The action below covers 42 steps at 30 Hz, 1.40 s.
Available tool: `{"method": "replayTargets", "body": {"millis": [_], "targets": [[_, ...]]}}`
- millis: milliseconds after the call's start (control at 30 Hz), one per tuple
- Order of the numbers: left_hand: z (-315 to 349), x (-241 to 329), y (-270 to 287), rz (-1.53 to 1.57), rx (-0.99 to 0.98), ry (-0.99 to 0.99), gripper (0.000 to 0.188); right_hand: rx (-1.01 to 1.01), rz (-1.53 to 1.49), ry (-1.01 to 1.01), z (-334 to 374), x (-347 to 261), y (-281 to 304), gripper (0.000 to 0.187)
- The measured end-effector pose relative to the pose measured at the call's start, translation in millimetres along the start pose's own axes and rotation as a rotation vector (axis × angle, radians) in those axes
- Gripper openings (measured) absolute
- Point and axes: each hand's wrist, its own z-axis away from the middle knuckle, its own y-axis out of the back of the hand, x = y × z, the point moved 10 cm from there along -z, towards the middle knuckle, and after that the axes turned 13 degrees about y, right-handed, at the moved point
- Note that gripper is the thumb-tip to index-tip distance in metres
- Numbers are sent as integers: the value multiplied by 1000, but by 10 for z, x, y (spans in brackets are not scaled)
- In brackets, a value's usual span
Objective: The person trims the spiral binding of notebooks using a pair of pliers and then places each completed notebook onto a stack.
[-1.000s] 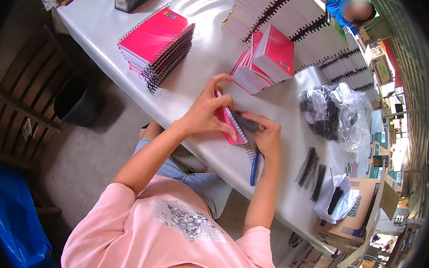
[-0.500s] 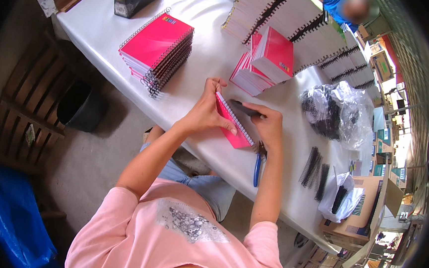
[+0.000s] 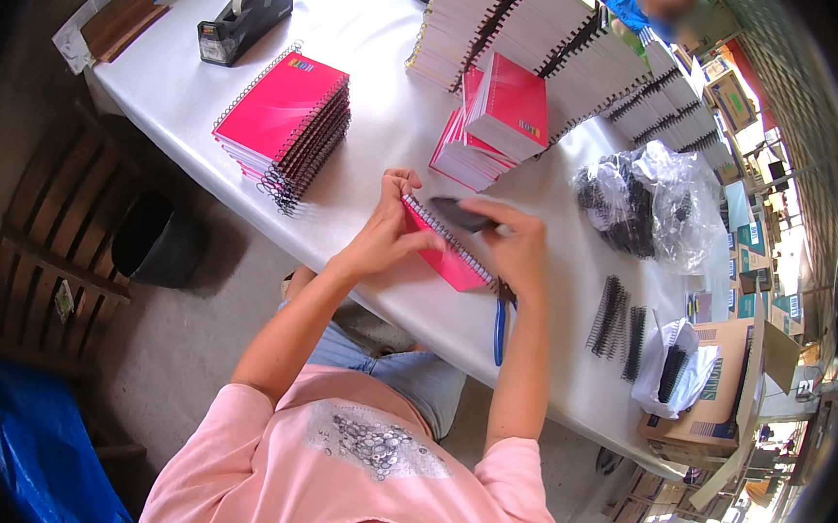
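My left hand (image 3: 387, 238) grips a red notebook (image 3: 453, 267) held on edge above the near side of the table, fingers at its far end and thumb along its side. A dark wire coil (image 3: 448, 236) runs along the notebook's spine edge. In my right hand (image 3: 519, 249) is a dark, smooth, rounded object (image 3: 458, 213), blurred, held against or just beside the coil; its kind is unclear. Pliers with blue handles (image 3: 500, 331) lie by my right wrist, partly hidden by it.
Coil-bound red notebooks (image 3: 284, 106) are stacked at left, and unbound red-covered ones (image 3: 507, 107) ahead. Behind them stand thick bound books (image 3: 571, 39). A black tape dispenser (image 3: 246, 21), loose black coils (image 3: 609, 319), a plastic bag of coils (image 3: 642, 204) and a cardboard box (image 3: 712, 379) surround the workspace.
My right hand has moved the dark object along the coil toward the notebook's far end. The notebook has tilted slightly, and the whole view has shifted a little.
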Motion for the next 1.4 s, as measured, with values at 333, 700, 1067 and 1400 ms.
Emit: {"method": "replayTargets", "body": {"millis": [333, 700, 1067, 1400], "targets": [[326, 168, 383, 358, 341, 106, 71, -34, 778, -409, 1567, 106, 325, 57], [642, 952, 447, -85, 536, -399, 84, 245, 189, 5, 824, -1040, 72, 33], [738, 1084, 422, -260, 542, -569, 85, 7, -201, -79, 641, -982, -256, 34], [611, 679, 708, 362, 690, -159, 63, 130, -159, -201, 937, -480, -156, 39]]}}
